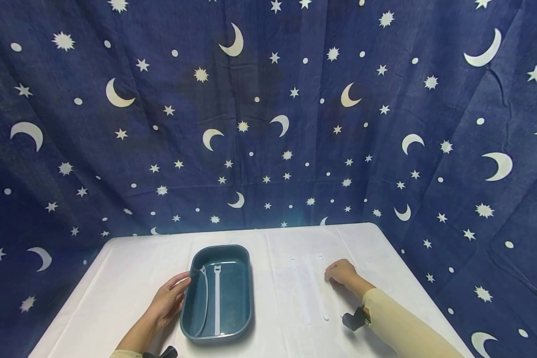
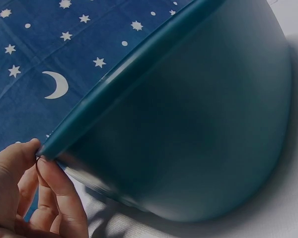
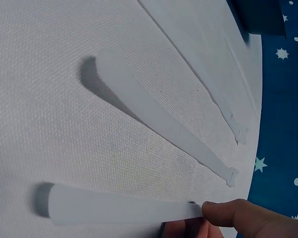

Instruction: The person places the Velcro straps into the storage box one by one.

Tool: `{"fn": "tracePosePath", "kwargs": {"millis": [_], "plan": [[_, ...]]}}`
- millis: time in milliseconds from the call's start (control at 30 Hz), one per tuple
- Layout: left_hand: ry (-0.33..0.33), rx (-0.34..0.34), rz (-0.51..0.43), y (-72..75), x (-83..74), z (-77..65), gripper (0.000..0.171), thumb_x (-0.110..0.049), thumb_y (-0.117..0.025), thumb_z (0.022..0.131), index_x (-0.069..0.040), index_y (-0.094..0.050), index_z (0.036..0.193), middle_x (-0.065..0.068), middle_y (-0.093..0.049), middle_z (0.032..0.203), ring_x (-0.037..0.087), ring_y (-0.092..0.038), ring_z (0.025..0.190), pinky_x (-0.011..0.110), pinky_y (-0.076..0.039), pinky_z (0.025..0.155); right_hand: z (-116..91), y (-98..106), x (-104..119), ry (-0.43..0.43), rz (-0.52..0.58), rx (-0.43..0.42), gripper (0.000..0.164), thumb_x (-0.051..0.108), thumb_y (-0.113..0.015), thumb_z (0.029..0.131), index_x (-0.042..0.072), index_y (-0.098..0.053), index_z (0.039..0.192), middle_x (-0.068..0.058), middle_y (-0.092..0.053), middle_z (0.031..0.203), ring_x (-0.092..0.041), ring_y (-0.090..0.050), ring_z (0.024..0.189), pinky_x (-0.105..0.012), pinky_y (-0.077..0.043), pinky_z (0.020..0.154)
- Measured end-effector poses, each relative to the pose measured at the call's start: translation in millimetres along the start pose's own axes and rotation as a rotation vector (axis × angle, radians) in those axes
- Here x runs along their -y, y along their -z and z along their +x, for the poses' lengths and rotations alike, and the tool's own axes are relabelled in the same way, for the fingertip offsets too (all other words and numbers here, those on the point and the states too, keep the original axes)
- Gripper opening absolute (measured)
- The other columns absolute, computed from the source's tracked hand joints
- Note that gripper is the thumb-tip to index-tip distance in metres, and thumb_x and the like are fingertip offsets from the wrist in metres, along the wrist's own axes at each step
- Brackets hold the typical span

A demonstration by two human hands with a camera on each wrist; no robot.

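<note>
A dark teal plastic tub [image 1: 235,298] stands on the table, left of centre. My left hand [image 1: 167,298] pinches its rim at the left side between thumb and fingers, as the left wrist view shows close up. Inside the tub lie a straight white cable tie [image 1: 217,303] and a curved one [image 1: 207,298] along the left wall. To the right, my right hand [image 1: 342,272] pinches another white cable tie [image 3: 119,206] near its far end; the tie's broad near end casts a shadow on the cloth. Beside it lie a second tie [image 3: 159,114] and a third [image 3: 198,82].
A white cloth [image 1: 116,278] covers the table, and the loose ties blend into it in the head view. Behind and to the right hangs a dark blue curtain [image 1: 268,144] with moons and stars. Black wrist straps [image 1: 355,318] sit at my sleeves.
</note>
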State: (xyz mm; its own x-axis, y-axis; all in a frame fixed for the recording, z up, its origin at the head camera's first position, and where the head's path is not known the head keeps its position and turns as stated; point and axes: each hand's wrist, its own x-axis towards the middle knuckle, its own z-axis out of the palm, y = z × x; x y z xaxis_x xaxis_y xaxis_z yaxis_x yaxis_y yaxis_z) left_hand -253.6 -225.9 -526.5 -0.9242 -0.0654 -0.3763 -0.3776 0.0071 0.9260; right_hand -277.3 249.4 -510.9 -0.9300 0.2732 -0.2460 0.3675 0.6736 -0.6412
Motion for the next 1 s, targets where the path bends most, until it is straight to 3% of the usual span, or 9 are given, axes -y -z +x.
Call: {"fn": "tracePosePath", "kwargs": {"millis": [133,367,667,1000], "plan": [[0.004,0.001,0.001,0.0,0.3,0.5,0.065,-0.038,-0.065,0.094,-0.008,-0.041,0.146,0.002,-0.064,0.113,0.006,-0.060,0.086,0.021,-0.057,0.071,2,-1,0,-0.022,0.004,0.007,0.019,0.008,-0.074,0.074,-0.003,-0.069,0.088,-0.010,-0.062,0.074,-0.018,-0.057,0.062,-0.024,-0.047,0.053],[-0.004,0.013,-0.009,-0.7,0.2,-0.3,0.068,-0.039,-0.066,0.093,-0.007,-0.040,0.147,0.009,-0.061,0.123,0.007,-0.062,0.089,0.024,-0.059,0.079,7,0,-1,-0.077,0.076,0.042,0.021,0.007,-0.073,0.074,-0.005,-0.070,0.091,-0.010,-0.064,0.070,-0.016,-0.060,0.057,-0.022,-0.052,0.052],[0.002,0.001,0.002,0.0,1.4,1.1,0.062,-0.037,-0.064,0.095,-0.009,-0.042,0.146,0.000,-0.064,0.109,0.006,-0.060,0.083,0.020,-0.058,0.070,7,6,2,-0.112,0.152,0.101,0.027,0.002,-0.068,0.075,-0.009,-0.067,0.100,-0.011,-0.063,0.074,-0.014,-0.061,0.059,-0.022,-0.056,0.055],[-0.005,0.011,-0.030,-0.1,1.2,1.9,0.067,-0.038,-0.067,0.093,-0.006,-0.040,0.146,0.003,-0.064,0.113,0.007,-0.063,0.088,0.026,-0.059,0.080,9,12,4,-0.175,0.232,0.148,0.021,-0.001,-0.066,0.078,-0.006,-0.064,0.098,-0.008,-0.060,0.074,-0.014,-0.060,0.060,-0.024,-0.058,0.059]]}}
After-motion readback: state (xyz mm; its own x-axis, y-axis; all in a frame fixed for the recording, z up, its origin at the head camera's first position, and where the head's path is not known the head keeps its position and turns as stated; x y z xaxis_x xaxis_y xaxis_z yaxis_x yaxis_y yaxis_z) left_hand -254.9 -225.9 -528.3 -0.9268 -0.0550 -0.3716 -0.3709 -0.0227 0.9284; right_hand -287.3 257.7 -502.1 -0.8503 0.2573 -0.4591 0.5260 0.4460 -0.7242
